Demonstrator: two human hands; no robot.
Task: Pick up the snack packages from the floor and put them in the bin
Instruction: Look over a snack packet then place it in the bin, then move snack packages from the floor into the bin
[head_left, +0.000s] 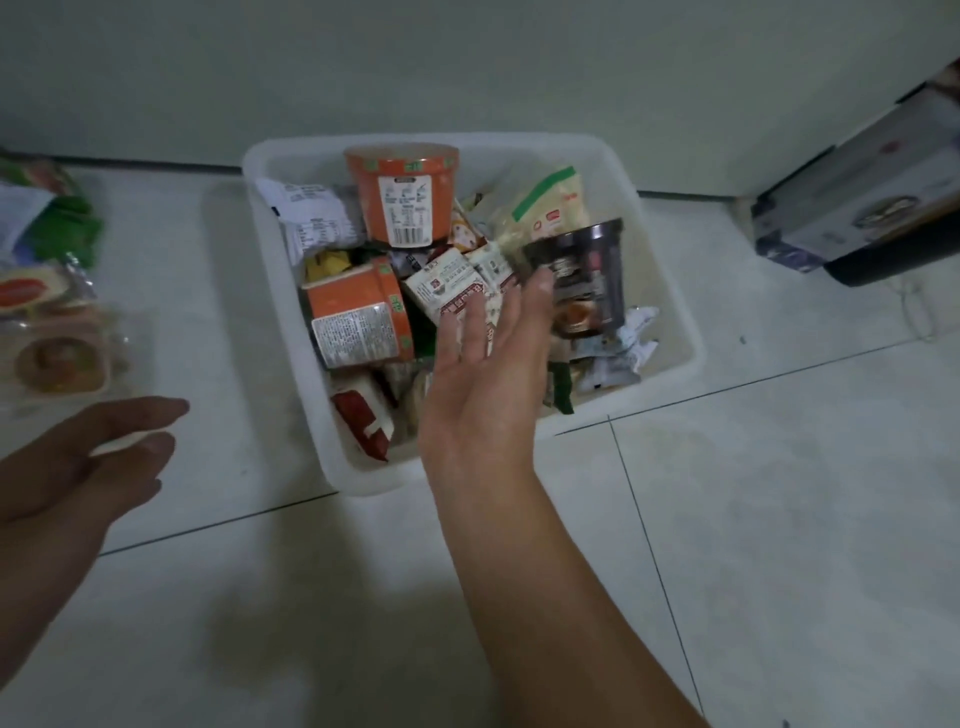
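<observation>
I am looking down at a floor (727, 519) of pale tiles with thin dark joints, which meets a plain pale wall (467, 62) along the top of the view. A white plastic bin (358, 480) stands on the tiles with its far side against that wall. It is heaped with snack packages, among them two orange cups: one (402, 195) at the back and the other (358, 317) lying on its side nearer me. At the right edge a printed box (857, 197) sits against the wall, well apart from the bin. Off to the left, a green bag (47, 218) and a clear pack (57, 343) of round cakes lie on the floor, outside the bin. My right hand (488, 384) reaches over the near half of the bin, fingers straight and spread, palm turned to the left. A dark cup (587, 275) sits tilted right at the thumb tip, above the bin's right side. It is blurred, and I cannot tell whether the thumb touches it, but no finger curls round it. My left hand (88, 462) hangs over the tiles at lower left, just below the clear pack, with fingers loosely extended and nothing in it.
</observation>
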